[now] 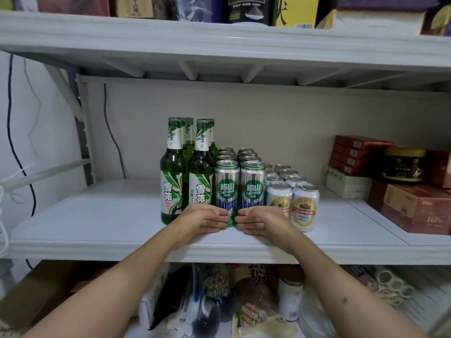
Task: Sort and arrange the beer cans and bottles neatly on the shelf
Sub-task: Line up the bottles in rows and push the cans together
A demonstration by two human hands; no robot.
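Squaring the front row: both hands (233, 220), flat and nearly fingertip to fingertip, press the tall cans (240, 184) beside the bottles (185, 176); next, likely an even push back.

This looks like a small shop's stock corner or a storeroom. A white metal shelf (97, 215) holds green beer bottles (173, 176) and beer cans (240, 184) in neat rows of one brand each. To the right of the cans lie stacked red cartons (353, 152) and a boxed jar (404, 164). Above the cans stand packaged boxes (249, 8); below them lie bagged goods (219, 301).
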